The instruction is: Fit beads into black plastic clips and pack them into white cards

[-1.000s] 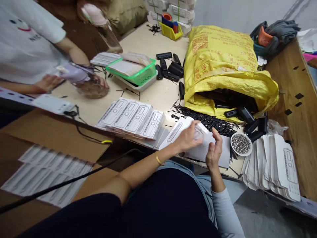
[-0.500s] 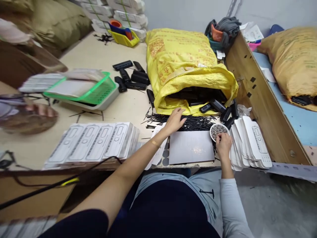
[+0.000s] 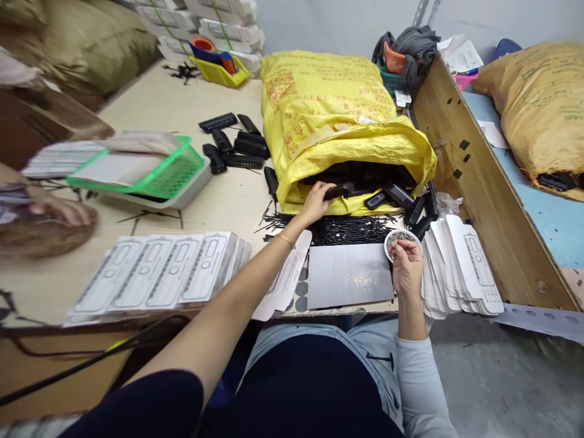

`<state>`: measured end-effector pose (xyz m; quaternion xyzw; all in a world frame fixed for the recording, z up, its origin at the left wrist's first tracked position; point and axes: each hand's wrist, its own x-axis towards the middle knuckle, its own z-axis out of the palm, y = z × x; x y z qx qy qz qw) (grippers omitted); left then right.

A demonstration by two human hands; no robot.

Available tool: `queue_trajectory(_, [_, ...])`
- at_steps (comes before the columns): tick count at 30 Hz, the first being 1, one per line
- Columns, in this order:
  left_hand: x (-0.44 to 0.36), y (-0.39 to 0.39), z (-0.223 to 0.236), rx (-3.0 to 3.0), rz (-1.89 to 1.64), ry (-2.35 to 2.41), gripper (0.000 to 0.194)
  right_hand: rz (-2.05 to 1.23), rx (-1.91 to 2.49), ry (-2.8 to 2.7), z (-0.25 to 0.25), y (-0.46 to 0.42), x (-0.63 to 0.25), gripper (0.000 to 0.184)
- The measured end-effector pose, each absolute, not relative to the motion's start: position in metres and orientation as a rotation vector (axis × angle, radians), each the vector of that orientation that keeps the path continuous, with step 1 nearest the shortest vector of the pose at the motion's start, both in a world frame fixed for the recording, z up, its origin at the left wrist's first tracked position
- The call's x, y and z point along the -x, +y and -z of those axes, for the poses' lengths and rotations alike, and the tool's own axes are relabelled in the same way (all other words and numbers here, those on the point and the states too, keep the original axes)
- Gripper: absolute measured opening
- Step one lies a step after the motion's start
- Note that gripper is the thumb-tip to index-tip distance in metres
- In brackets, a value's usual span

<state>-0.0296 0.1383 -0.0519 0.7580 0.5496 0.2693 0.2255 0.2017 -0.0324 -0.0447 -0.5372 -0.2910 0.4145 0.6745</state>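
My left hand (image 3: 314,204) is closed on a black plastic casing (image 3: 339,191) at the mouth of the yellow woven sack (image 3: 328,103). More black casings (image 3: 398,194) spill from that opening. Thumb and fingers pinched together, my right hand (image 3: 408,267) is at the front of a small round tub (image 3: 389,248) of tiny shiny metal parts; whatever the fingertips grip is too small to make out. Below the sack lies a heap of thin black sticks (image 3: 351,229). A grey-white board (image 3: 347,280) in front of me carries a scatter of tiny pale bits (image 3: 364,279).
Stacked printed white cards (image 3: 460,264) stand beside the tub, along a wooden side wall (image 3: 497,182). To the left are printed white boxes (image 3: 159,267), a green basket (image 3: 182,167) and loose black casings (image 3: 250,146). A co-worker's hand (image 3: 64,210) is at the far left.
My left hand has gone from open above the black sticks to holding a black casing at the sack mouth. My right hand's fingers have drawn up from the metal parts into a pinch.
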Motion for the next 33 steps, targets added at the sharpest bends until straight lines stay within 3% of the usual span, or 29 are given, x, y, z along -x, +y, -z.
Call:
queue_trajectory(9, [0.049,0.02,0.021,-1.48,-1.024,1.15,0.041,-1.169,1.038,-0.63,0.03,-0.031,-0.149,0.017])
queue_trajectory(17, [0.025,-0.012,0.004,-0.609,-1.123,0.789,0.06,-1.19,1.068,-0.677,0.031,-0.041,-0.133,0.016])
queue_trajectory(24, [0.011,-0.005,0.003,-0.154,-1.165,0.753,0.019,-1.043,1.219,-0.853,0.034,-0.055,-0.124,0.011])
queue_trajectory(33, [-0.002,-0.008,0.004,0.029,-1.154,0.772,0.021,-0.978,1.218,-0.869,0.041,-0.057,-0.11,0.013])
